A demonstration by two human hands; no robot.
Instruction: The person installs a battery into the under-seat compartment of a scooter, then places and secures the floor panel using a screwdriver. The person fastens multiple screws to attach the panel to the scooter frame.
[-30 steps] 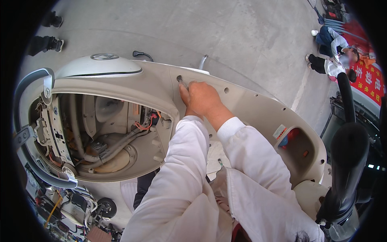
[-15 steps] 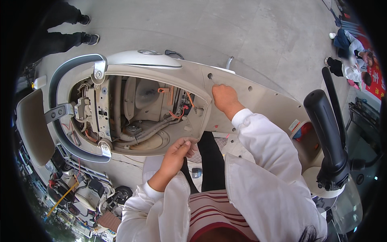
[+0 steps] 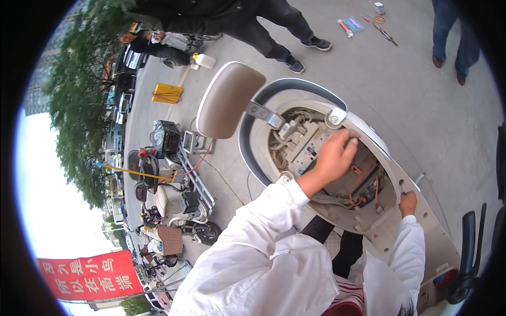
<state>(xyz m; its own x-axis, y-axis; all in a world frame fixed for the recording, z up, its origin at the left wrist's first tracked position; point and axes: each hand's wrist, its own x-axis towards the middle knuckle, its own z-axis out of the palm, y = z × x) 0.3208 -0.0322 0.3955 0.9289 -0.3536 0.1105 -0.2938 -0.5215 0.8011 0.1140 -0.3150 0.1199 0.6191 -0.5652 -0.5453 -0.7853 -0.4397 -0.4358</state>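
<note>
In front of me stands a cream scooter body [image 3: 382, 226] whose seat opening lies uncovered, with wires, a metal bracket [image 3: 312, 150] and dusty inner parts showing. My left hand [image 3: 334, 152] reaches over this opening to the far rim, its fingers bent together; whatever may be in the fingertips is hidden. At the front of the opening, my right hand [image 3: 407, 204] is closed round a thin tool with a metal shaft [image 3: 402, 186], its handle covered by the fist. The shaft points toward a hole in the body panel. Orange wires [image 3: 377, 190] run inside, between both hands.
A grey grab rail [image 3: 247, 134] with a padded backrest [image 3: 229, 100] curves round the scooter's rear. The black handlebar grip [image 3: 467, 239] rises at right. People stand beyond, near tools on the ground [image 3: 385, 34]. Parked scooters [image 3: 174, 203] and a yellow case [image 3: 167, 93] are at left.
My view has swung toward the scooter's rear. My left hand has moved from the near rim across the opening to the far rim. My right hand stays at the panel hole.
</note>
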